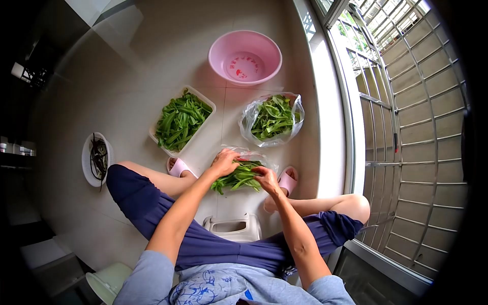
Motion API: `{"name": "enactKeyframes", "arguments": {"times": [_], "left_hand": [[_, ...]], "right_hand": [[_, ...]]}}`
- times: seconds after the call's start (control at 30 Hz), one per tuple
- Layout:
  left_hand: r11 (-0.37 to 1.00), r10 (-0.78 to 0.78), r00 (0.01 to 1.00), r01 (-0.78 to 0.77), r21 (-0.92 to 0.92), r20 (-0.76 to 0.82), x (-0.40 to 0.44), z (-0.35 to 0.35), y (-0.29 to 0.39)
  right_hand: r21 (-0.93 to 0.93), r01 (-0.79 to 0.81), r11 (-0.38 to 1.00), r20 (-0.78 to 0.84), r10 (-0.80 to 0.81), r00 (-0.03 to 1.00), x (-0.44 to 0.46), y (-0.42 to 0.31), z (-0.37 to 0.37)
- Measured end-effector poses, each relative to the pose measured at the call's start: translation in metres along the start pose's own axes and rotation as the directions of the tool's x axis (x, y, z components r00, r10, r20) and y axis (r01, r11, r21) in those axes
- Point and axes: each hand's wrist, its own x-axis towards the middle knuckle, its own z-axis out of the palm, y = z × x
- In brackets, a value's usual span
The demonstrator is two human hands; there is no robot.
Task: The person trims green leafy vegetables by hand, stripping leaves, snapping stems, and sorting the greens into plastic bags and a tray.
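Observation:
A bundle of long-stemmed leafy greens (pixel 239 178) lies on the floor between the feet, with a clear plastic bag (pixel 264 158) just beyond it. My left hand (pixel 223 163) is closed on the upper left of the bundle, its fingertips against the stems. At the right end, my right hand (pixel 267 180) has its fingers curled on some of the greens; what lies under those fingers is partly hidden. Farther out, an open plastic bag of greens (pixel 274 117) stands on the right, and a white rectangular tub (pixel 213 108) heaped with greens is on the left.
A pink basin (pixel 276 61) sits farthest away. To the left is a white oval basket (pixel 87 163) with dark, thin strands in it. Pink slippers (pixel 288 180) flank the bundle. A plastic stool (pixel 251 230) is below me. A sill and metal window bars line the right side.

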Motion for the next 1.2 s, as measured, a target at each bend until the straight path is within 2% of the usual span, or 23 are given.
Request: {"name": "enactKeyframes", "arguments": {"times": [0.07, 0.1, 0.17, 0.2, 0.23, 0.3, 0.33, 0.47, 0.53, 0.57, 0.63, 0.67, 0.73, 0.83, 0.87, 0.9, 0.97, 1.03, 1.1, 1.17, 1.2], "left_hand": [[0.991, 0.115, 0.993, -0.115, -0.07, -0.005, -0.002, 0.002, 0.014], [0.991, 0.118, 0.993, -0.118, -0.063, -0.005, -0.004, 0.005, 0.018], [0.982, 0.183, 0.98, -0.186, 0.035, 0.072, -0.009, 0.006, 0.029], [0.979, 0.203, 0.978, -0.204, 0.024, 0.038, -0.011, 0.007, 0.031], [0.977, 0.209, 0.977, -0.21, 0.031, 0.038, -0.012, 0.007, 0.033], [0.98, 0.2, 0.979, -0.199, 0.023, -0.029, -0.015, 0.005, 0.038], [0.988, 0.148, 0.988, -0.149, -0.04, -0.036, -0.017, 0.006, 0.038], [0.987, 0.135, 0.984, -0.144, -0.068, -0.118, -0.022, 0.0, 0.046], [0.961, -0.009, 1.0, 0.008, -0.277, -0.002, -0.023, -0.006, 0.052], [0.962, -0.007, 1.0, 0.006, -0.273, -0.004, -0.024, -0.004, 0.049], [0.871, -0.16, 0.985, 0.168, -0.461, 0.058, -0.025, 0.001, 0.041], [0.873, -0.159, 0.986, 0.167, -0.458, 0.055, -0.026, 0.0, 0.038], [0.829, -0.311, 0.949, 0.245, -0.502, -0.05, -0.029, -0.004, 0.031], [0.778, -0.386, 0.912, 0.243, -0.58, -0.136, -0.034, -0.022, 0.021], [0.779, -0.447, 0.884, 0.309, -0.545, -0.138, -0.036, -0.031, 0.021], [0.757, -0.458, 0.871, 0.278, -0.592, -0.177, -0.039, -0.039, 0.022], [0.741, -0.473, 0.85, 0.24, -0.627, -0.233, -0.045, -0.058, 0.023], [0.75, -0.47, 0.847, 0.236, -0.618, -0.247, -0.051, -0.076, 0.027], [0.796, -0.35, 0.854, 0.055, -0.603, -0.385, -0.057, -0.09, 0.035], [0.82, -0.319, 0.861, 0.041, -0.571, -0.397, -0.064, -0.103, 0.048], [0.764, -0.316, 0.868, -0.006, -0.645, -0.382, -0.067, -0.105, 0.051]], "right_hand": [[0.016, 0.005, 1.0, 0.082, -0.006, 0.997, -0.006, -0.027, -0.002], [0.021, 0.011, 1.0, 0.079, -0.012, 0.997, -0.009, -0.036, -0.001], [0.144, 0.041, 0.989, 0.023, -0.045, 0.999, -0.013, -0.045, 0.002], [0.092, 0.067, 0.994, -0.01, -0.066, 0.998, -0.014, -0.045, 0.004], [0.148, 0.092, 0.985, -0.038, -0.087, 0.995, -0.015, -0.046, 0.006], [0.13, 0.09, 0.987, -0.064, -0.082, 0.995, -0.019, -0.049, 0.004], [0.132, 0.098, 0.986, -0.069, -0.089, 0.994, -0.018, -0.047, 0.005], [0.263, 0.095, 0.96, -0.057, -0.082, 0.995, -0.016, -0.045, 0.007], [0.321, 0.083, 0.944, -0.056, -0.068, 0.996, -0.015, -0.047, 0.007], [0.349, 0.051, 0.936, -0.03, -0.043, 0.999, -0.014, -0.045, 0.007], [0.377, 0.024, 0.926, -0.005, -0.024, 1.0, -0.014, -0.044, 0.005], [0.345, 0.023, 0.938, -0.024, -0.016, 1.0, -0.015, -0.046, 0.003], [0.316, 0.027, 0.948, -0.043, -0.014, 0.999, -0.015, -0.042, 0.001], [0.225, -0.088, 0.97, -0.133, 0.12, 0.984, -0.006, -0.015, 0.004], [0.18, -0.144, 0.973, -0.134, 0.17, 0.976, -0.004, -0.009, 0.004], [0.134, -0.2, 0.971, -0.136, 0.218, 0.966, -0.003, -0.003, 0.004], [0.132, -0.204, 0.97, -0.141, 0.222, 0.965, 0.0, 0.006, 0.007], [0.064, -0.261, 0.963, -0.161, 0.268, 0.95, 0.002, 0.01, 0.008], [0.026, -0.226, 0.974, -0.148, 0.227, 0.963, 0.001, 0.012, 0.01], [-0.005, 0.025, 1.0, -0.312, -0.026, 0.95, -0.004, 0.001, 0.012], [-0.21, -0.017, 0.978, -0.273, -0.042, 0.961, -0.004, -0.004, 0.004]]}}
